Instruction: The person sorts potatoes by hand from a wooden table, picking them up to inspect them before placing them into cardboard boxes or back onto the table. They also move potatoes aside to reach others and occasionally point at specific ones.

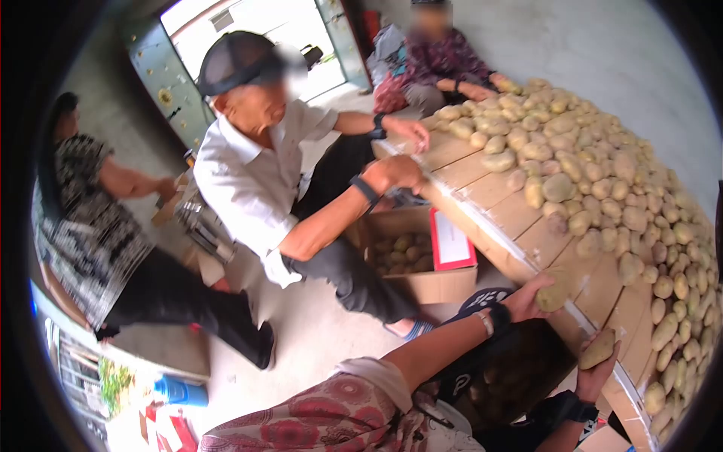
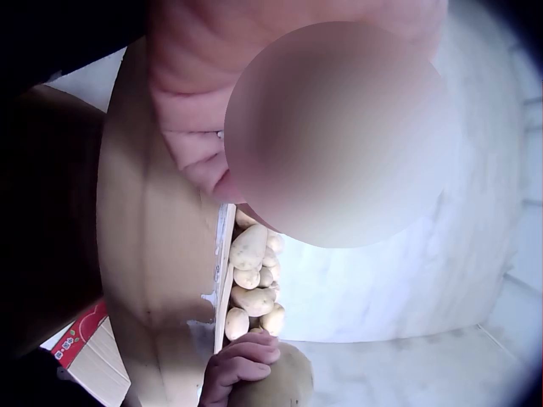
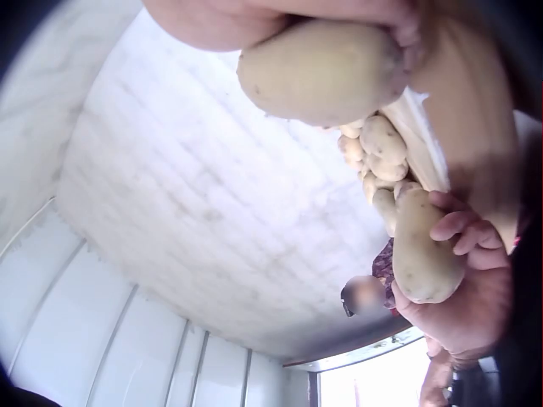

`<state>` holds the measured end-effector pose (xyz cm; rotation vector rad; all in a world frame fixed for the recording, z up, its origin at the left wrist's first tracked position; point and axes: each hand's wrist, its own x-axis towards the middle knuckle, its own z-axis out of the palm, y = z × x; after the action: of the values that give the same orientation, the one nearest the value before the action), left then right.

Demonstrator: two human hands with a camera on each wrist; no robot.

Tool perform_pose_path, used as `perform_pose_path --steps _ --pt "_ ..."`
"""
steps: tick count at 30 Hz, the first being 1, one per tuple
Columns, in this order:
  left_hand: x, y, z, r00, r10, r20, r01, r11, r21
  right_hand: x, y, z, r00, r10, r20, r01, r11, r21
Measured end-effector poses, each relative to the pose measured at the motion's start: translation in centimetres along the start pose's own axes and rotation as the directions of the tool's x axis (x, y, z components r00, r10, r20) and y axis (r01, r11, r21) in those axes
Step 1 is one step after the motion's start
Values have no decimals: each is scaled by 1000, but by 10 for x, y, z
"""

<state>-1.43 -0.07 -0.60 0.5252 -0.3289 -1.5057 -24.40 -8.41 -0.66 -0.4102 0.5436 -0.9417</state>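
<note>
My left hand [image 1: 525, 300] grips a large pale potato [image 1: 553, 291] at the edge of the board table [image 1: 520, 218]. The right wrist view shows that left hand [image 3: 471, 292] from the side, its fingers and thumb around the long potato [image 3: 424, 254]. Nearer to me, my right hand [image 1: 600, 378] holds another potato [image 1: 597, 349] beside the table edge. Close up, this potato [image 3: 322, 75] lies against the right palm. A blurred disc covers most of what the left hand holds in the left wrist view.
A large heap of potatoes [image 1: 565, 151] covers the table's far side. Below its edge stand a cardboard box [image 1: 433, 285] with potatoes and a dark crate [image 1: 520, 369]. A person in a white shirt [image 1: 248, 188] sits across; others are at the back and left.
</note>
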Motion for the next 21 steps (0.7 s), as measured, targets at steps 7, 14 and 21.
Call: perform_pose_path --steps 7,14,21 --pt "4 -1 -7 999 -25 -21 26 997 69 -8 17 32 996 68 65 -56 983 -175" --pt "-2 2 1 997 41 61 -45 997 59 -3 26 13 978 111 174 -52 948 -314" --pt "3 0 -4 999 30 36 -32 996 80 -10 7 23 976 43 212 -59 996 68"
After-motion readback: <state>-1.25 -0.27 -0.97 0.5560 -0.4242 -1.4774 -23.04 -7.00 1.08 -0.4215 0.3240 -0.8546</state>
